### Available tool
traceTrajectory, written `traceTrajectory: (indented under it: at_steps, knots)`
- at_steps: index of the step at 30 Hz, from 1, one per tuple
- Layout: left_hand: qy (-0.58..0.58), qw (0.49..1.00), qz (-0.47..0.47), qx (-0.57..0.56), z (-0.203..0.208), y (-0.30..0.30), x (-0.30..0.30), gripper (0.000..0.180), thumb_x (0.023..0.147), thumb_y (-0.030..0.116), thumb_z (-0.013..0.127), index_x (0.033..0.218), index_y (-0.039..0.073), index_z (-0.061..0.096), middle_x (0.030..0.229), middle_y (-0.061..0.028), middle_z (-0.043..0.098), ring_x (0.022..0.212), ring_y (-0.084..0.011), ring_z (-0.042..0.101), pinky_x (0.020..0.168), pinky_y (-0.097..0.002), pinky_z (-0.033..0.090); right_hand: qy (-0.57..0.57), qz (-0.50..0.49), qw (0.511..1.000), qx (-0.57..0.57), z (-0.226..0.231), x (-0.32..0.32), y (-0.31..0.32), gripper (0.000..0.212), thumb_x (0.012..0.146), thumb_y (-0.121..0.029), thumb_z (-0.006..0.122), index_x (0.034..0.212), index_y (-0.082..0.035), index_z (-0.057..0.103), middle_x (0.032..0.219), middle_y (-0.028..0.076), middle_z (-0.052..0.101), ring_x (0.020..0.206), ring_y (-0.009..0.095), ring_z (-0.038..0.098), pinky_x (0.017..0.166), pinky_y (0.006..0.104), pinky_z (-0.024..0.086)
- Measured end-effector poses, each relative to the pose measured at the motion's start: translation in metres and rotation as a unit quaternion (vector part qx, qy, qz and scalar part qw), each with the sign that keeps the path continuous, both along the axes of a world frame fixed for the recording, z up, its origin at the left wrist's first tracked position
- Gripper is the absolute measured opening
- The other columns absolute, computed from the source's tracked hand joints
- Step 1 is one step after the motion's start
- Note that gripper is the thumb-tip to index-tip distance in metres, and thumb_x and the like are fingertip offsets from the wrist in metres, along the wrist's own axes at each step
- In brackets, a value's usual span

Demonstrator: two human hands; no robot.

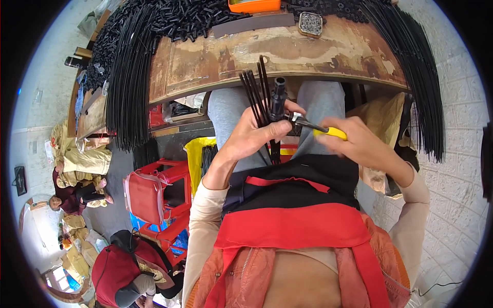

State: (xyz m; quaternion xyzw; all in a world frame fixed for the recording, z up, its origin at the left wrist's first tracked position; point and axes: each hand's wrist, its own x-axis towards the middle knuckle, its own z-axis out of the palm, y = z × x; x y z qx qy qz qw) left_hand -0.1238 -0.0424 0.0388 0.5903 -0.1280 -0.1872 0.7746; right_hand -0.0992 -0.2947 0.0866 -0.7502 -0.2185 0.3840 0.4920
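Observation:
Over my lap, in front of the table edge, my left hand grips a black plastic hub with a hollow top, held upright. Several thin black rods, like umbrella ribs, stand up beside it in the same hand, and some run down below the palm. My right hand is closed on pliers with yellow handles. Their metal jaws meet the right side of the hub near my left fingers; what the jaws hold is too small to make out. The right fingers are slightly blurred.
The worn wooden table carries heaps of black plastic tubes, an orange tray and a small box of metal bits. Long black rod bundles hang over both ends. Red stools and a co-worker are at left.

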Motion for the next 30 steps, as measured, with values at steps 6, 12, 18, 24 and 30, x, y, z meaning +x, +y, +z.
traceTrajectory:
  at_steps: [6,12,18,24,30]
  knots:
    - [-0.011,0.999,-0.039,-0.018,0.006,-0.002,0.005,0.036,0.088,0.022,0.07,0.118,0.004,0.062,0.08,0.0058,0.056,0.071,-0.0033,0.05,0.058,-0.0195,0.04,0.276,0.059,0.959,0.016,0.001,-0.003,-0.002,0.029,0.09,-0.027,0.062,0.086,0.002,0.061,0.061,0.006,0.06,0.051,0.012,0.06,0.048,0.0225,0.042]
    - [0.022,0.996,-0.032,-0.076,-0.008,0.008,0.001,0.038,0.089,0.021,0.07,0.12,0.003,0.06,0.087,0.0032,0.054,0.072,-0.0048,0.051,0.062,-0.0206,0.043,0.112,0.013,0.993,0.018,0.023,-0.002,0.004,0.045,0.079,-0.008,0.073,0.115,0.004,0.049,0.063,0.007,0.06,0.052,0.017,0.065,0.048,0.0233,0.045]
    - [-0.043,0.998,-0.049,0.011,0.008,0.0,-0.001,0.035,0.088,0.012,0.067,0.121,0.004,0.059,0.081,0.0042,0.051,0.07,-0.0039,0.048,0.061,-0.0203,0.041,0.263,0.053,0.963,0.01,0.021,0.001,-0.006,0.061,0.074,0.0,0.072,0.126,0.001,0.04,0.062,0.008,0.06,0.045,0.017,0.063,0.04,0.0255,0.045]
    - [0.004,0.999,0.033,-0.023,0.007,-0.005,-0.005,0.031,0.09,0.011,0.066,0.119,0.005,0.059,0.078,0.0064,0.051,0.07,-0.0025,0.047,0.061,-0.0188,0.039,-0.588,-0.003,0.804,-0.081,0.007,0.003,-0.005,0.043,0.081,-0.012,0.065,0.121,-0.003,0.052,0.081,0.019,0.057,0.079,0.035,0.057,0.069,0.0372,0.048]
    - [0.0,1.0,0.02,-0.008,0.008,-0.002,-0.009,0.028,0.091,0.016,0.067,0.115,0.003,0.058,0.083,0.0043,0.055,0.072,-0.0035,0.051,0.067,-0.0205,0.046,-0.075,0.019,0.996,-0.054,0.003,-0.01,0.01,0.036,0.092,-0.023,0.058,0.117,0.003,0.056,0.082,0.017,0.061,0.078,0.028,0.063,0.072,0.0349,0.048]
